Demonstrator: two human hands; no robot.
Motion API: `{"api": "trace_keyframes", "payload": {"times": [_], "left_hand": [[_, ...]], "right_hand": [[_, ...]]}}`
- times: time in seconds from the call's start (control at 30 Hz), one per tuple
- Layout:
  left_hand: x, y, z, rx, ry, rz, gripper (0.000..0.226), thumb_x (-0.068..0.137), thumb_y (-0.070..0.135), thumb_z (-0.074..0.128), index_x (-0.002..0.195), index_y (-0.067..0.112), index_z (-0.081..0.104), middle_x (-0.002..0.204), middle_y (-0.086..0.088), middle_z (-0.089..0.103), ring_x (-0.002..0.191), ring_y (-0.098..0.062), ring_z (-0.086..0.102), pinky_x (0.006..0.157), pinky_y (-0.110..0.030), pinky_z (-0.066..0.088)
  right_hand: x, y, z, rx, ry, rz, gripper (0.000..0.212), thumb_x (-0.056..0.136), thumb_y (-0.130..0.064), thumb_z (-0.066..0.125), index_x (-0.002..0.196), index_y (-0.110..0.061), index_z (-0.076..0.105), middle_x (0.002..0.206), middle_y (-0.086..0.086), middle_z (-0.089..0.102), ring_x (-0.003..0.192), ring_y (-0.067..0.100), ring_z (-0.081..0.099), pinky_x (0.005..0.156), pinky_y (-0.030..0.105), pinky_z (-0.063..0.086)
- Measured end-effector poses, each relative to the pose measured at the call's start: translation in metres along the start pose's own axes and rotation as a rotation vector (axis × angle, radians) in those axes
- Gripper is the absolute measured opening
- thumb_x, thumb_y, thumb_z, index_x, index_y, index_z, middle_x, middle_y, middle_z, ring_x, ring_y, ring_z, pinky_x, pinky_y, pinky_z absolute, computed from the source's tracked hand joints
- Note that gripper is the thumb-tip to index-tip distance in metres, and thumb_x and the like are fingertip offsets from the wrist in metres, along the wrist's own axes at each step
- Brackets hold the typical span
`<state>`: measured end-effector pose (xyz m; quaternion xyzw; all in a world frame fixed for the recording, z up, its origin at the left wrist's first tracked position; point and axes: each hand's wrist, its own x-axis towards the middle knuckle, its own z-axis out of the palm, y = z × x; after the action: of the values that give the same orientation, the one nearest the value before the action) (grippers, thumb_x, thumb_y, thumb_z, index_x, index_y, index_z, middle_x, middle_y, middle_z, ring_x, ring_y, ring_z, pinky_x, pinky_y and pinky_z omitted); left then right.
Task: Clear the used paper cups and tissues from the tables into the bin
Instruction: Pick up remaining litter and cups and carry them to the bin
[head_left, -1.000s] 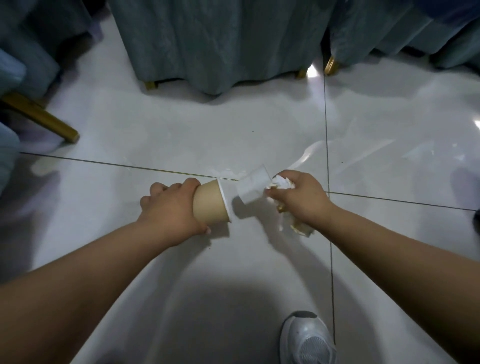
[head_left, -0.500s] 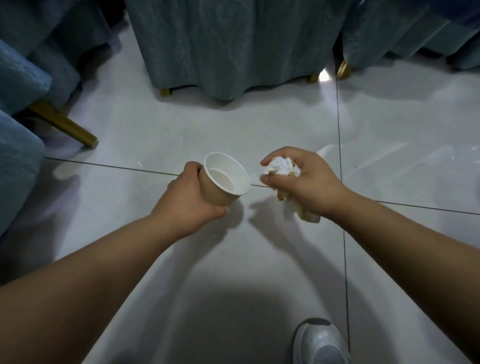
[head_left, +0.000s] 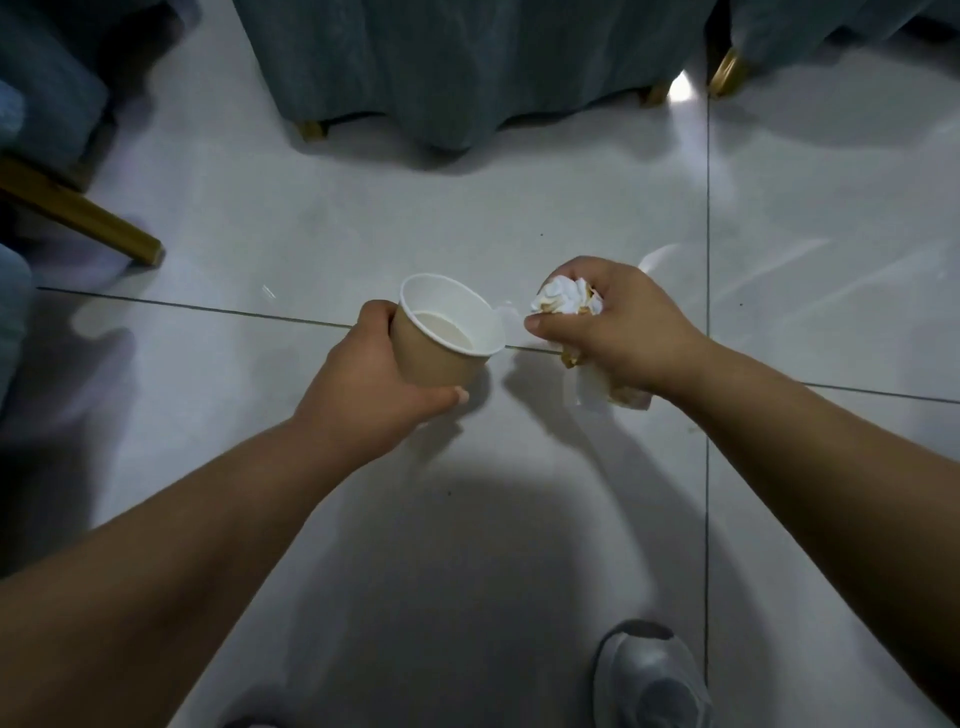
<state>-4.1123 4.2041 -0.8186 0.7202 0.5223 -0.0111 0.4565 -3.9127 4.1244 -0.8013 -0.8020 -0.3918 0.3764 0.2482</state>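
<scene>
Cup (head_left: 441, 358) inside left grip (head_left: 363, 387), tissues (head_left: 563, 301) inside right grip (head_left: 623, 332)

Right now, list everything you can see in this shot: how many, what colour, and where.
paper cup: one, brown outside, white inside, tilted above the floor, centre.
crumpled tissues: one wad, white with tan stains, right of the cup, a tail hanging below the fist.
floor tiles: glossy pale grey, dark grout lines, throughout.
fabric covers: at least three, blue-grey, along the top and left edges.
gold legs: four, one at left, three under the top covers.
shoe: one, grey, bottom, right of centre.
left hand: grips the paper cup's side.
right hand: clenched round the crumpled tissues.
</scene>
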Motion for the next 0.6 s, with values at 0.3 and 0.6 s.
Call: {"api": "trace_keyframes", "payload": {"times": [0.3,0.6], "left_hand": [[-0.038,0.079,-0.046,-0.049,-0.083,0.01,0.074,0.062,0.03,0.086,0.117,0.032,0.037,0.107,0.012,0.051,0.097,-0.011,0.053,0.078,-0.029,0.046],[-0.129,0.216,-0.144,-0.126,-0.113,-0.013,0.074,0.061,0.031,0.086,0.113,0.035,0.034,0.097,0.026,0.046,0.087,0.005,0.049,0.066,-0.011,0.038]], "right_hand": [[-0.043,-0.048,-0.07,0.006,0.004,0.099,0.018,0.08,-0.033,0.073,0.09,-0.026,0.06,0.075,-0.013,0.06,0.055,-0.008,0.059,0.045,0.001,0.038],[-0.126,-0.162,-0.179,0.107,0.039,0.194,0.017,0.081,-0.041,0.07,0.085,-0.032,0.056,0.076,-0.016,0.058,0.061,-0.001,0.059,0.053,0.009,0.045]]}}
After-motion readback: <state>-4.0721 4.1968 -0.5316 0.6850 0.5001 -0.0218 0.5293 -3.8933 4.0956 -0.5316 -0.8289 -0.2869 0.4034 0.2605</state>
